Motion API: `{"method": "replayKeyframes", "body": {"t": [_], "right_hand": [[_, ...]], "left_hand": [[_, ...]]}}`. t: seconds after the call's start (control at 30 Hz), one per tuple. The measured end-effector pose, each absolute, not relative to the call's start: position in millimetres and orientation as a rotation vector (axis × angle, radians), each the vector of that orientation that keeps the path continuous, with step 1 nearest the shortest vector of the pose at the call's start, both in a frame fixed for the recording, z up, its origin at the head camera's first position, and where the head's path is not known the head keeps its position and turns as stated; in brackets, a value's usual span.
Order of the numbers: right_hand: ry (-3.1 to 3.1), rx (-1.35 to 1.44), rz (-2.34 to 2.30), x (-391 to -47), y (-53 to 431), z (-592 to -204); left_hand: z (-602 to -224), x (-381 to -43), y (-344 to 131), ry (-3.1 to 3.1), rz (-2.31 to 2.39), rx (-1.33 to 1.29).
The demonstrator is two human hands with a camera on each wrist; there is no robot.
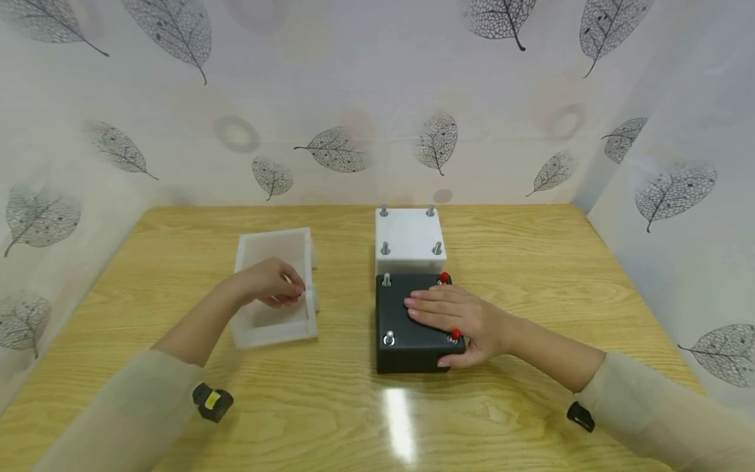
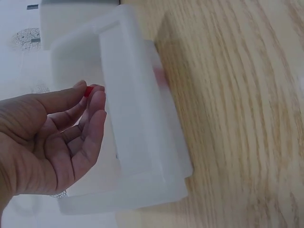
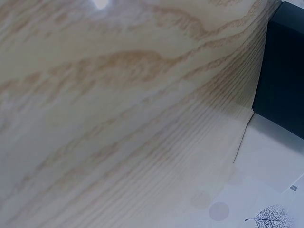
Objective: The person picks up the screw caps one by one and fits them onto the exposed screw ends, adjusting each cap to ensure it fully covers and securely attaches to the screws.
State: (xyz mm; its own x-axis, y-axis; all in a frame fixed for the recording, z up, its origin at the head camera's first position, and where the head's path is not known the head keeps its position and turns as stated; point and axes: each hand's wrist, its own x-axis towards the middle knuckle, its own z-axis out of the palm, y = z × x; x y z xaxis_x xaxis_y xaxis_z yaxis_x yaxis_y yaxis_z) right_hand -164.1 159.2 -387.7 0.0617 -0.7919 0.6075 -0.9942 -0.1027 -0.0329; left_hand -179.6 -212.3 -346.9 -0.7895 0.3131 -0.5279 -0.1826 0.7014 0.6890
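Observation:
My left hand (image 1: 271, 283) is over a translucent white bin (image 1: 274, 336), near its right wall. Between thumb and fingertips it pinches a small red cap (image 2: 89, 91), mostly covered by the fingers. My right hand (image 1: 463, 319) rests on a black box (image 1: 407, 360), fingers straight across the top and thumb at the front right edge. Metal studs stand at the box's corners: the left two, such as the front-left stud (image 1: 389, 338), are bare. Red caps sit at the right corners, one at the back (image 1: 444, 277) and one at the front (image 1: 455, 334).
Directly behind the black box stands a white box (image 1: 409, 233) with bare metal studs at its corners. All of this is on a wooden table (image 1: 519, 419). A leaf-patterned curtain (image 1: 377, 85) surrounds the table's back and sides.

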Motion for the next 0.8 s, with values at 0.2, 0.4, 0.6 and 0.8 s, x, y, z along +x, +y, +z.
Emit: {"method": "replayKeyframes", "body": {"t": [0.2, 0.4, 0.6, 0.8], "right_hand": [[-1.777, 1.95, 0.69, -164, 159, -388], [-1.777, 1.949, 0.686, -164, 159, -389], [-1.777, 1.944, 0.686, -163, 158, -388], [-1.776, 1.946, 0.685, -163, 158, -388]], "left_hand": [[-335, -177, -214, 2.266, 1.027, 0.111], [-323, -173, -217, 2.245, 1.089, 0.139], [-315, -170, -221, 2.233, 1.125, 0.158], [-308, -170, -219, 2.229, 1.143, 0.177]]}}
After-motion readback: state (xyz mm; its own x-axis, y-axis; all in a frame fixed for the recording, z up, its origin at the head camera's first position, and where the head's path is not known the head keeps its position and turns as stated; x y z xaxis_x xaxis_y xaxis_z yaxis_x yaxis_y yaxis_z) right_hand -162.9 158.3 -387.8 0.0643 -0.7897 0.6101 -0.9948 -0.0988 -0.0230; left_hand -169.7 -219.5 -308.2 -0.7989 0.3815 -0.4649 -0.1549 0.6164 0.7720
